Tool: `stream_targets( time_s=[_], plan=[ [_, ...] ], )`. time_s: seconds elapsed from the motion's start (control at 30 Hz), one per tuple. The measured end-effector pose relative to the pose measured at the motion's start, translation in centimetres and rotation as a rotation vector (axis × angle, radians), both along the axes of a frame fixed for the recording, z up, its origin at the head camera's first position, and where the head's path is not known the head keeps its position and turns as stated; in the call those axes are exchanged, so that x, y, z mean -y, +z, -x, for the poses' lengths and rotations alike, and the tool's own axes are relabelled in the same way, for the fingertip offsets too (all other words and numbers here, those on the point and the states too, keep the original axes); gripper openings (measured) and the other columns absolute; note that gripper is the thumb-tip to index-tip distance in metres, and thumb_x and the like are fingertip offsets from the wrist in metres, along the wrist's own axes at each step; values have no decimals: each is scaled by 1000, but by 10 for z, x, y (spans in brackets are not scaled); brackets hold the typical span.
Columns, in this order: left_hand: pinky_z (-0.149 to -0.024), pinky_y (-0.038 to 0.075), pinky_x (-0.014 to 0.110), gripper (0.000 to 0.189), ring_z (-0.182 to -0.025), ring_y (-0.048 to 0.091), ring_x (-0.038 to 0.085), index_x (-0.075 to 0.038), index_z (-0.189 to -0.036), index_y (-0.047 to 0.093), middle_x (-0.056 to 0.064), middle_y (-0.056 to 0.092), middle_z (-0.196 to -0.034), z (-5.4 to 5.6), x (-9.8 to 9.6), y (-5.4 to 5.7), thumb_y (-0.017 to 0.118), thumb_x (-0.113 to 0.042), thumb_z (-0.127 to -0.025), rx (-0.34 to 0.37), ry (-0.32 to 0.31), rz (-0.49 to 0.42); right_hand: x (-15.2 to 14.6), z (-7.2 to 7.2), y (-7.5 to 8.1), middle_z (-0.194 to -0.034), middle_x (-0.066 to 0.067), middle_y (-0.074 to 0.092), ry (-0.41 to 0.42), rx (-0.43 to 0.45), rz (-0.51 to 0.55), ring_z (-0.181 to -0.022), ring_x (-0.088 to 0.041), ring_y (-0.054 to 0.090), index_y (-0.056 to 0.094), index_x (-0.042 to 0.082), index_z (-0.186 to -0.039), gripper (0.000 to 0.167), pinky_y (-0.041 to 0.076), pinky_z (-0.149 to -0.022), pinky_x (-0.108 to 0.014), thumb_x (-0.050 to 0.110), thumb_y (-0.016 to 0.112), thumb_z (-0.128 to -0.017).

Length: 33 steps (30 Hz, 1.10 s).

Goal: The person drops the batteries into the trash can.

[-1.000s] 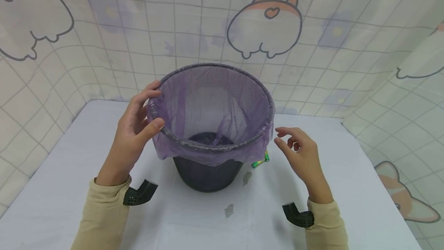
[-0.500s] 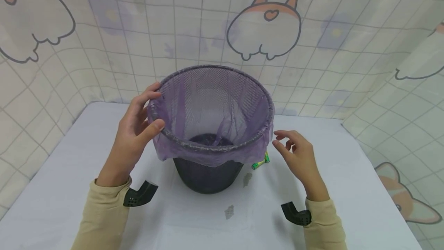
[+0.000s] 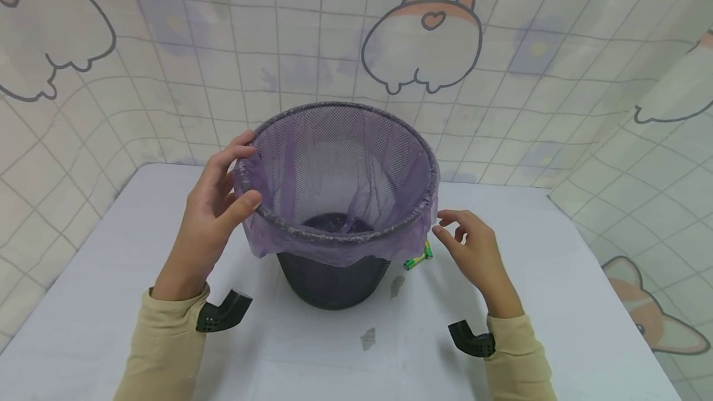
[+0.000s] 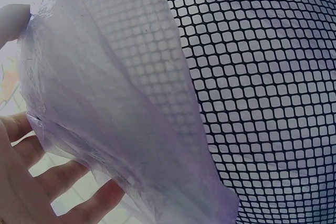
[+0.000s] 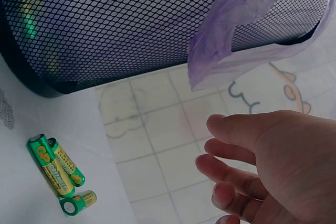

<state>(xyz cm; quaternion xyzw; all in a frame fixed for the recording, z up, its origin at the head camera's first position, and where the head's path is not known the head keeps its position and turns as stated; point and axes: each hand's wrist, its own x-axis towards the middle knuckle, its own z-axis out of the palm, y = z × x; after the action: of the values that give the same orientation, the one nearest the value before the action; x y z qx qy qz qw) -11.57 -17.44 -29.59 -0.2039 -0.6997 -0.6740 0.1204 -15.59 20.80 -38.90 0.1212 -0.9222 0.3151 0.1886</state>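
A dark mesh wastebasket (image 3: 334, 283) stands upright, lined with a translucent purple bin bag (image 3: 340, 254) folded outward over its rim. My left hand (image 3: 208, 215) holds the rim at the left, thumb on the near part and fingertips over the edge farther back. In the left wrist view, its fingers (image 4: 63, 179) lie against the hanging bag flap. My right hand (image 3: 470, 249) hovers beside the basket's right side, fingers loosely curved and holding nothing. The right wrist view shows it apart from the bag's loose edge (image 5: 210, 61).
Three green-and-yellow batteries (image 5: 51, 163) lie on the white tabletop (image 3: 301, 364) right of the basket's base. Green and yellow shows faintly through the mesh (image 5: 29, 22). Two grey patches (image 3: 368, 338) mark the tabletop. A patterned curtain (image 3: 312, 42) encloses the back and sides.
My right hand has moved slightly left, closer to the bag's overhanging edge. The left hand keeps its hold on the rim, and the basket stands in the same place.
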Motion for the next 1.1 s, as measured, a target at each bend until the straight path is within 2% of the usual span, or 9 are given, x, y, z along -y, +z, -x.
stream_targets(
  time_s=[0.5,0.7,0.93,1.1],
  plan=[
    [-112,27,41,53,-143,32,28,-12,-141,42,-2,27,-159,0,0,-2,55,-2,-91,-3,-10,-19,1,4,-10,-98,-10,66,14,132,-20,-69,-15,46,66,7,-117,30,37,-57,-24,18,69,-88],
    [-110,31,32,53,-143,33,26,-10,-141,42,-3,28,-159,0,0,-1,56,-2,-90,6,-6,-14,2,5,-18,-98,-10,66,24,188,-21,-68,-13,43,65,6,-116,29,35,-58,-24,17,68,-89],
    [-114,26,41,53,-145,30,25,-11,-141,41,-3,27,-159,0,0,0,55,-3,-90,11,0,-2,1,8,-27,-94,-9,66,16,232,-49,-70,-15,45,66,5,-116,29,36,-61,-26,15,68,-89],
    [-114,27,38,53,-146,30,26,-11,-141,42,-3,27,-159,0,-1,-1,56,-3,-90,3,3,-3,0,11,-33,-91,-9,66,11,254,-68,-67,-14,44,65,3,-115,30,35,-59,-26,15,68,-88]
  ],
)
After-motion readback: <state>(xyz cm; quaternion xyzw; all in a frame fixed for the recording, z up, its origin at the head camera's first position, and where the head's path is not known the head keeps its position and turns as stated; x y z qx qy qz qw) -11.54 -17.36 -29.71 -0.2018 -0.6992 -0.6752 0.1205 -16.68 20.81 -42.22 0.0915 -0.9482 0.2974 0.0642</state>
